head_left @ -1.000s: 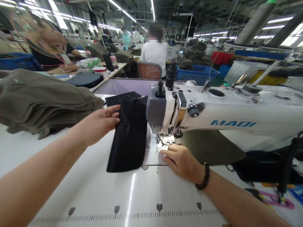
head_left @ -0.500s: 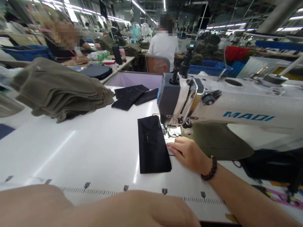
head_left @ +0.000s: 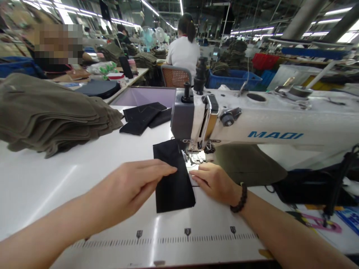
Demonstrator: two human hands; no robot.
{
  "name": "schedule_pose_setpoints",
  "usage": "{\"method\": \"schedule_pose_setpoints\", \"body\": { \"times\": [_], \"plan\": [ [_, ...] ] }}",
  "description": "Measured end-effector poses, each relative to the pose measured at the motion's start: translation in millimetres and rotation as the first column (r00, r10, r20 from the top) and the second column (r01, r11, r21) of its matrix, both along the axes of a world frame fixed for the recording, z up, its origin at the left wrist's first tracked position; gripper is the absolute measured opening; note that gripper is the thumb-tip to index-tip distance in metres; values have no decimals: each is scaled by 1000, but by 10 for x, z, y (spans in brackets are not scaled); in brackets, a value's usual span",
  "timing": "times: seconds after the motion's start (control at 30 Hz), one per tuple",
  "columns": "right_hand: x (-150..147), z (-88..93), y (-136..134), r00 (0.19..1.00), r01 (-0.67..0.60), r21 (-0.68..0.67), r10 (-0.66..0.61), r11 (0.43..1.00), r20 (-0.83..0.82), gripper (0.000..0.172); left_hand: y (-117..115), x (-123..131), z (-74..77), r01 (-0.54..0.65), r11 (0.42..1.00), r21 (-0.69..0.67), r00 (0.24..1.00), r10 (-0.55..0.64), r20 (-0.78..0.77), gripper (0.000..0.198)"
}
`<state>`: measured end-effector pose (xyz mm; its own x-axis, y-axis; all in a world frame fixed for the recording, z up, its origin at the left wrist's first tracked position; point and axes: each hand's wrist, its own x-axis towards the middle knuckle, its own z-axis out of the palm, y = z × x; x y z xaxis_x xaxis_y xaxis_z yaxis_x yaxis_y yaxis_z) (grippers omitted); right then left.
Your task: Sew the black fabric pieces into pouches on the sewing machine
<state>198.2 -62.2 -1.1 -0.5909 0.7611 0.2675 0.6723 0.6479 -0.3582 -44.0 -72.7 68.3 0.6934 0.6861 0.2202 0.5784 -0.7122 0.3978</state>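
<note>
A folded rectangular black fabric piece (head_left: 176,194) lies on the white table, its far right edge beside the presser foot (head_left: 194,158) of a MAQI sewing machine (head_left: 235,123). From the left, my left hand (head_left: 131,183) reaches over this piece, fingers stretched out close together, with the fingertips at its middle. I cannot tell how firmly they touch. My right hand (head_left: 217,183) rests on the machine bed just in front of the presser foot. Its fingers are extended, slightly bent, and point at the fabric's right edge, a little apart from it.
A thick stack of olive fabric pieces (head_left: 56,112) stands at the left. More black pieces (head_left: 143,116) lie behind the work. Under the machine arm is an olive panel (head_left: 249,164). A ruler scale (head_left: 165,240) runs along the front edge. A person in white (head_left: 183,54) sits ahead.
My left hand has come up from the near edge of the picture onto the black fabric piece. The camera view has turned slightly right. My right hand keeps its place by the presser foot.
</note>
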Motion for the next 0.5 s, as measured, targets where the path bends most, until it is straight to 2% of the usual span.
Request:
{"method": "schedule_pose_setpoints", "body": {
  "times": [0.1,0.2,0.37,0.5],
  "plan": [
    [2,-10,7,1000,-27,18,27,999,16,22,156,98,-259,116,992,43,975,-105,-196,31],
    [3,-15,13,996,-76,46,74,996,51,20,229,233,-457,119,984,129,931,-65,-359,40],
    [-13,12,22,993,-60,79,52,995,107,17,406,389,-458,102,984,144,918,-37,-396,35],
    [-44,32,30,991,-20,71,11,997,134,16,518,425,-486,108,983,150,931,-47,-362,32]
  ]
}}
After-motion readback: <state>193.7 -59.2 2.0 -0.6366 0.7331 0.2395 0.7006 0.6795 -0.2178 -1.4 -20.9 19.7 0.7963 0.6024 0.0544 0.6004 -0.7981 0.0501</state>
